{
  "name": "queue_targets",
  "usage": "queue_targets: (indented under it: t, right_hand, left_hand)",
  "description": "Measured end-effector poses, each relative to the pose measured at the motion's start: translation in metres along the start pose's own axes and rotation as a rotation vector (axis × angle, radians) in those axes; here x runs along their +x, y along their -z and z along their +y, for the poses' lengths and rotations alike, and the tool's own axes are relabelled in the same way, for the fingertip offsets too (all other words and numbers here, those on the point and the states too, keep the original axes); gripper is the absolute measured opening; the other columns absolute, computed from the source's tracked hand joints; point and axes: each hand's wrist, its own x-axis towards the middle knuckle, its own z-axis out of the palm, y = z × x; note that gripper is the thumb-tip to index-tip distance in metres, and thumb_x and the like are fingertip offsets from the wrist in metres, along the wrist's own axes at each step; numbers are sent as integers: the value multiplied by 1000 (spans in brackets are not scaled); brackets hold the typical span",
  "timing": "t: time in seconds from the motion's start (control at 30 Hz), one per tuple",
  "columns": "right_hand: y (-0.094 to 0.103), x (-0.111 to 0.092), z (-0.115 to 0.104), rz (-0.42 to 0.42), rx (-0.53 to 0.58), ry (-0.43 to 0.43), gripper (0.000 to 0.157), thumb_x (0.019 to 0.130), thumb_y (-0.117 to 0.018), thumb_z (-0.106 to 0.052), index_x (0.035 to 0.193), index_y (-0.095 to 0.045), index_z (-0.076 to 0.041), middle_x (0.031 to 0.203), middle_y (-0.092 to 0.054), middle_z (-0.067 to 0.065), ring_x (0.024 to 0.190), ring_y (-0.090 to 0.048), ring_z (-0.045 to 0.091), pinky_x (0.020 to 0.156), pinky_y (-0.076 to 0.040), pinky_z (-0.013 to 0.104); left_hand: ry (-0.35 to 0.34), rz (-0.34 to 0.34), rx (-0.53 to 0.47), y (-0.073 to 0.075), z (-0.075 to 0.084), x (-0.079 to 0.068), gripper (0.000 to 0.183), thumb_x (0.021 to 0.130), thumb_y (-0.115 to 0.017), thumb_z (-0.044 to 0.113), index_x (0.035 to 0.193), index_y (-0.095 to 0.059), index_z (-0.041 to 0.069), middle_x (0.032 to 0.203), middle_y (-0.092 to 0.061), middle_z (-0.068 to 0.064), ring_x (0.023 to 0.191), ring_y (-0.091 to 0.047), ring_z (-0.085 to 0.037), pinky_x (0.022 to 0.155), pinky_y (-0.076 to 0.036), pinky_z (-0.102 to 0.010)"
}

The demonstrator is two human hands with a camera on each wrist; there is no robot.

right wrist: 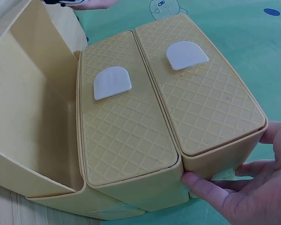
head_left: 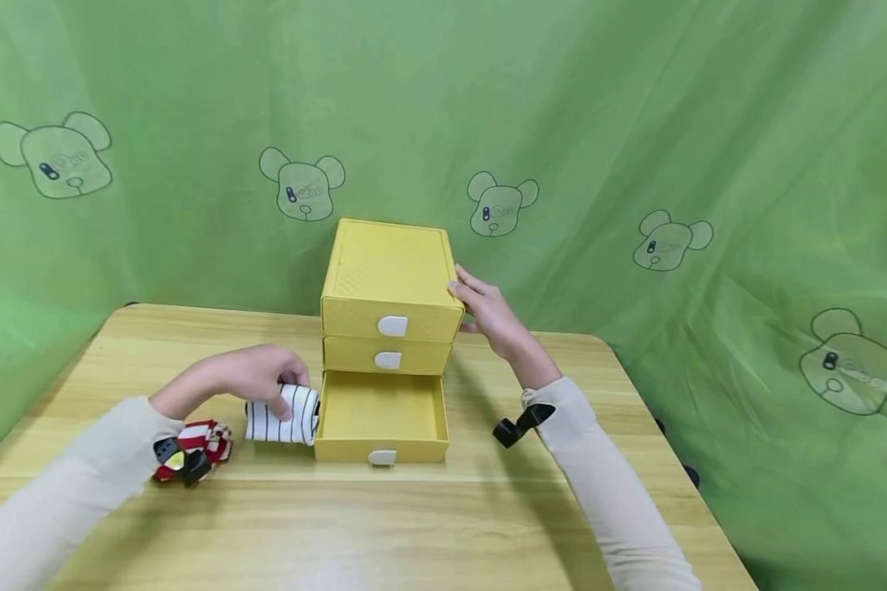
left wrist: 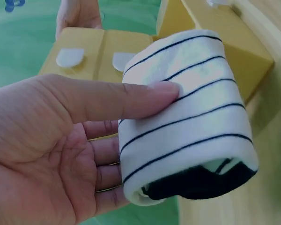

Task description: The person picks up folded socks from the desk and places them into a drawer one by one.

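Observation:
My left hand pinches a rolled white cloth with thin dark stripes, thumb on its front and fingers behind. Dark fabric shows inside the roll's end. In the head view this cloth is just left of the pulled-out bottom drawer of a yellow three-drawer cabinet. No contents show in that drawer. The upper two drawers are closed, each with a white tab handle. Against the cabinet's right side rests my right hand, its thumb and fingertips touching the top unit's edge and side.
A red and white striped cloth bundle lies on the wooden table beneath the left wrist, partly hidden. Behind the table hangs a green curtain with bear-head drawings. Both wrists carry black camera mounts.

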Motion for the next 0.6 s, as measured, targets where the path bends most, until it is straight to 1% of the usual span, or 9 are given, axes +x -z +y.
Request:
queue_targets:
  t: [0.13, 0.27, 0.33, 0.43, 0.5, 0.6]
  right_hand:
    - [-1, 0, 0, 0, 5, -4, 66, 107, -48, -37, 164, -17, -23, 172, -15, 2, 154, -29, 36, 112, -43, 61]
    - [-1, 0, -1, 2, 3, -1, 67, 107, -49, -38, 164, -18, -23, 172, -15, 2, 154, -29, 36, 111, -43, 62]
    - [-1, 0, -2, 5, 1, 0, 67, 107, -49, -38, 164, -18, -23, 172, -14, 2, 153, -29, 37, 111, -43, 62]
    - [0, 0, -2, 5, -2, 4, 67, 107, -49, -38, 164, -17, -24, 172, -13, 1, 154, -29, 37, 112, -42, 62]
    - [0, -1, -2, 3, -6, 3, 66, 107, -48, -38, 164, -17, -24, 172, -13, 1, 153, -29, 36, 112, -42, 61]
    - [-1, -1, 0, 1, -4, 1, 66, 107, -48, -38, 164, -17, -25, 172, -15, 1, 153, -30, 35, 112, -43, 61]
  left_hand:
    - [-17, 16, 30, 7, 11, 1, 22, 77, -81, 0, 96, -70, 4, 89, -73, -4, 78, -66, -12, 69, -59, -25]
    - [-65, 73, 51, 12, 22, 5, 23, 78, -81, 1, 98, -71, 2, 89, -74, -5, 76, -66, -11, 67, -59, -24]
    - [-88, 113, 62, 13, 28, 10, 23, 78, -81, 3, 99, -72, 2, 90, -74, -5, 76, -66, -11, 67, -59, -24]
    - [-96, 165, 82, 13, 36, 19, 22, 79, -82, 7, 99, -73, 3, 89, -75, -4, 76, -66, -11, 67, -58, -24]
    - [-92, 190, 96, 10, 41, 26, 23, 80, -83, 10, 100, -73, 4, 89, -75, -2, 75, -66, -10, 67, -58, -25]
    - [-88, 207, 96, 3, 48, 38, 24, 80, -84, 11, 101, -74, 5, 89, -76, -2, 75, -67, -9, 68, -58, -24]
